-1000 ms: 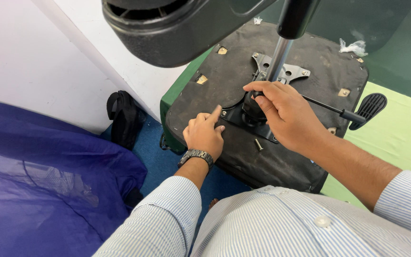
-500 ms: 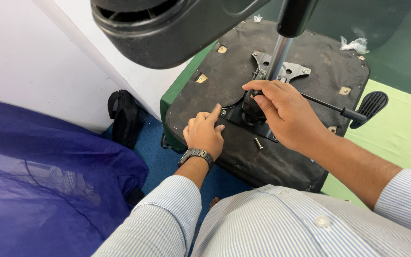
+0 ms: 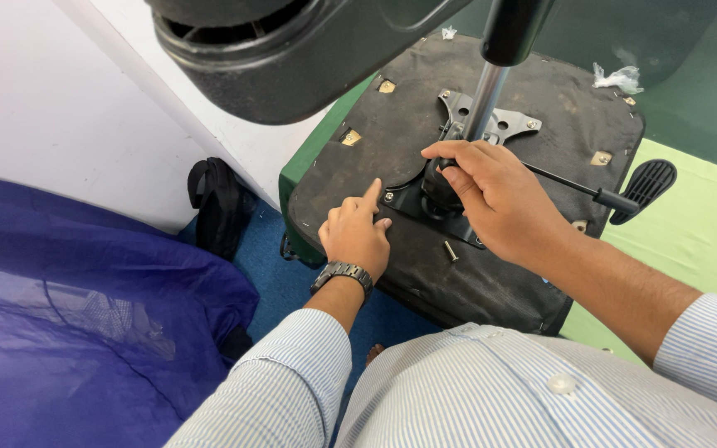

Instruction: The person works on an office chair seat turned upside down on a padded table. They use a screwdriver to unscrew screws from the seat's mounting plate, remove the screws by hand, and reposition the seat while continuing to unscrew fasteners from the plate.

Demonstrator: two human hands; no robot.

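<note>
An upturned black office chair seat (image 3: 375, 158) lies on a green table (image 3: 682, 249), underside up. A black metal mechanism plate (image 3: 412, 199) is bolted at its middle, and a silver gas-lift column (image 3: 483, 104) rises from it. My right hand (image 3: 491, 195) is wrapped around the base of the column where it meets the plate. My left hand (image 3: 357, 232), with a wristwatch, rests on the seat underside, its index finger pointing at a bolt on the plate's left corner. A loose bolt (image 3: 451, 250) lies on the seat near my right wrist.
The chair's black wheel base (image 3: 292, 50) looms at the top. A black adjustment lever with a paddle handle (image 3: 645, 187) sticks out to the right. A purple cloth (image 3: 76, 315) covers the lower left, a black bag (image 3: 217, 203) sits on the blue floor by the white wall.
My left hand has shifted slightly and its index finger now stretches toward the plate's corner bolt. The wheel base overhead has swung a little. My right hand stays on the column base.
</note>
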